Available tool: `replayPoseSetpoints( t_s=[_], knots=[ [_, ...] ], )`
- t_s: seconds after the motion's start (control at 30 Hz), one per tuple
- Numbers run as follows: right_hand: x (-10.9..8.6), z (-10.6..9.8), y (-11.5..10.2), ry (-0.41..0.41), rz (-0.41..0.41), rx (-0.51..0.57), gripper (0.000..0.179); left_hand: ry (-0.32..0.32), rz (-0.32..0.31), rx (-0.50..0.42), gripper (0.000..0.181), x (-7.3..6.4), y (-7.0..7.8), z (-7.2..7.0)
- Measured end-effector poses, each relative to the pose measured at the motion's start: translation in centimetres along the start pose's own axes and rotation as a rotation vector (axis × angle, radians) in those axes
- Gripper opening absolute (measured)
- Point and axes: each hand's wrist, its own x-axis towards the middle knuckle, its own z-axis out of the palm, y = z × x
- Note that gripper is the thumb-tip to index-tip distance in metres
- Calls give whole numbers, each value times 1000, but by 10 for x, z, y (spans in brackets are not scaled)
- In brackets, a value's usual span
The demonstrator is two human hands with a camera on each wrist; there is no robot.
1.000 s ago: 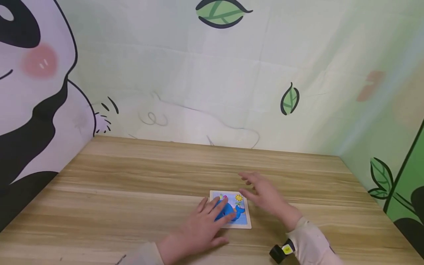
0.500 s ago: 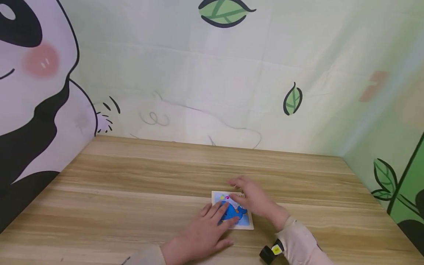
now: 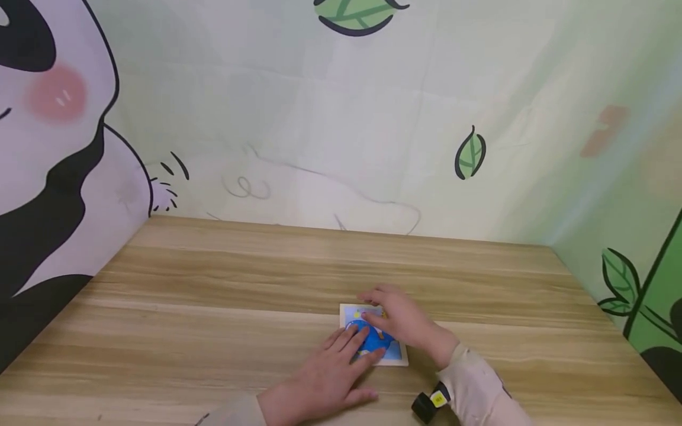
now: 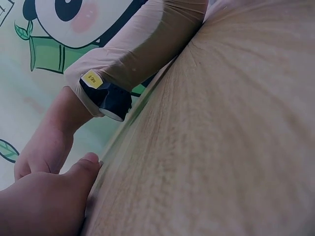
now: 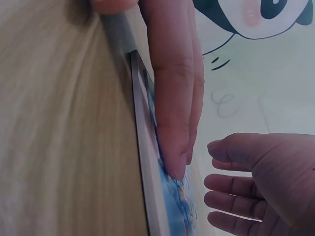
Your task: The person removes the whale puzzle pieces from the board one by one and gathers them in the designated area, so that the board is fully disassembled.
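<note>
A small square picture board with a pale border and a blue whale lies flat on the wooden table. My left hand rests on its lower left part, fingers spread and straight, thumb on the table side. Over the board's upper right corner is my right hand, its fingers stretched leftward and covering part of the picture. The right wrist view shows the left fingers pressing on the picture, and the right hand raised above with nothing in it. In the left wrist view the left hand hides the board.
The wooden table reaches back to a wall cloth printed with a panda and leaves. A black wrist camera with a yellow label sits at the right sleeve, close over the table.
My right hand has moved left, from beside the board to over its upper right part, covering the sun picture. The left hand has stayed in place on the board.
</note>
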Motion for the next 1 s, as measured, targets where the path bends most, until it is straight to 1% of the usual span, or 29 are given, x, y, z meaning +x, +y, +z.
replayPoseSetpoints(
  t_s=[0.27,0.47,0.67,1.0],
  knots=[
    [7,0,-8,-25,-8,-35,31,-9,12,-33,64,-1,0,0],
    [10,5,-9,-20,-16,-81,29,-8,22,-53,62,-1,1,0],
    [10,10,-8,-17,10,-114,28,-18,16,-46,62,0,2,1],
    [10,12,-9,-13,57,-73,27,5,16,-12,62,-1,0,2]
  ],
)
